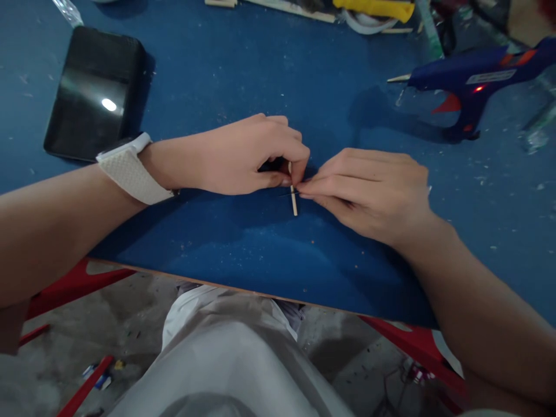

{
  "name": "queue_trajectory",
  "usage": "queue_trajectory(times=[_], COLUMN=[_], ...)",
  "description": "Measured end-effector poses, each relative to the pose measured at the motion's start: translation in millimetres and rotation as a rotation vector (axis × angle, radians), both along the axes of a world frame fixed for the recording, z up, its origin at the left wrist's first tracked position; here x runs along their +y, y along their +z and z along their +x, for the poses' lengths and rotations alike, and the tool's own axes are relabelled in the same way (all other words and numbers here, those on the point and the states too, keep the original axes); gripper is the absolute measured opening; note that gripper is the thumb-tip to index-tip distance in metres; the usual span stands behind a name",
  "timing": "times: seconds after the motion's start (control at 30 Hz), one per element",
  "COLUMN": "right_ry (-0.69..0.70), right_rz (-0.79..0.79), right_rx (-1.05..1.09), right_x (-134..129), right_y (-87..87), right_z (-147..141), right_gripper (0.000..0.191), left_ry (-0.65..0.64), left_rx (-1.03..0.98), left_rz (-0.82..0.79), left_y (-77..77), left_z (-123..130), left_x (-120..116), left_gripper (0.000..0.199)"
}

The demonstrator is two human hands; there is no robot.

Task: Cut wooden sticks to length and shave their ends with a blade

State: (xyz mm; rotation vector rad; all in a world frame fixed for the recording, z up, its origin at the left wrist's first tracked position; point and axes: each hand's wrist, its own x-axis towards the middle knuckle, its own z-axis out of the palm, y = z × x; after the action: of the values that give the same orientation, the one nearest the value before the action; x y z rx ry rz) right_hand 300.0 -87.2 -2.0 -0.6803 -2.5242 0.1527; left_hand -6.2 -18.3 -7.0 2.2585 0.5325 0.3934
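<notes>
Near the front edge of the blue table, a short, thin wooden stick [294, 202] points toward the table edge. My left hand [260, 153], with a white-banded watch on the wrist, pinches its far part between thumb and index finger. Close on the right, my right hand [369, 188] has its fingertips pinched together around a thin dark blade or needle-like piece [294, 194], which lies across the stick. The fingertips of both hands nearly touch. What exactly the thin dark piece is cannot be made out.
A black box-like device [93, 92] lies at the left on the blue table [243, 255]. At the right stands a blue glue gun [482, 75] with a red trigger and a lit red light. Wooden sticks, a yellow-handled tool [377, 8] and a white roll line the far side.
</notes>
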Motion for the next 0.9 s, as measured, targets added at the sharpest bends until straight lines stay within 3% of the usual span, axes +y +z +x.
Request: queue_trajectory(times=[0.17,0.33,0.5,0.63,0.9], right_ry=[-0.035,-0.047,-0.06,-0.113,-0.032], right_rz=[-0.051,-0.043,-0.124,-0.054,-0.011], right_rx=[-0.03,-0.007,-0.078,-0.061,-0.046], right_x=[2,-1,0,-3,-1], right_y=[3.1,2.8,8.2,6.7,6.4], right_z=[12,6,9,7,11], right_gripper=[0.016,0.016,0.013,0.016,0.012], left_ry=[-0.024,-0.028,-0.03,-0.011,-0.025], left_rx=[-0.002,0.023,0.014,-0.002,0.025], left_rz=[-0.039,0.009,-0.022,-0.036,-0.036], left_y=[1.7,1.3,3.6,4.1,4.8], left_z=[-1,-1,-1,-1,-3], left_x=[1,1,0,0,1], left_gripper=[0.027,0.025,0.033,0.037,0.033])
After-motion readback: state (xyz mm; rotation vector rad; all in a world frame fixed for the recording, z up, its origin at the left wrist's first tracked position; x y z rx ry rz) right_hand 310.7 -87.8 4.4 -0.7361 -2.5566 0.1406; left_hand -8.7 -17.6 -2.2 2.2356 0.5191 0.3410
